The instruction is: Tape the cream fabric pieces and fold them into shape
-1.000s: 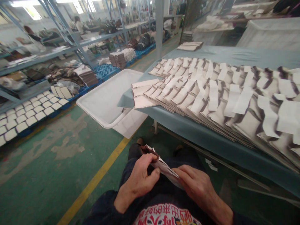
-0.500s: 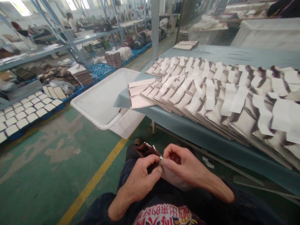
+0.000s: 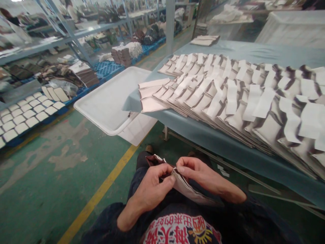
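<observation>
Above my lap, both hands work on a folded fabric piece (image 3: 189, 190), brown on one face and off-white on the other. My left hand (image 3: 155, 183) is closed, its thumb and forefinger pinching the upper edge near the middle. Just right of that, my right hand (image 3: 200, 174) has its thumb and fingertips pressed together on the same edge. The brown part of the piece sticks out beyond my left fingers, and its pale end slants down to the right beneath my right hand. Whatever small thing lies between the fingertips is too small to make out.
A table (image 3: 193, 127) covered in blue-grey sheeting carries rows of overlapping pale fabric pieces (image 3: 228, 101) with white paper strips. Beside its left corner stands a white plastic tub (image 3: 106, 101). Blue pallets (image 3: 109, 69) with stacked goods line the left, below metal racks.
My right hand has shifted slightly along the edge, and more of the piece's pale face shows below it. The head view has tilted down a little. My left hand keeps its pinch.
</observation>
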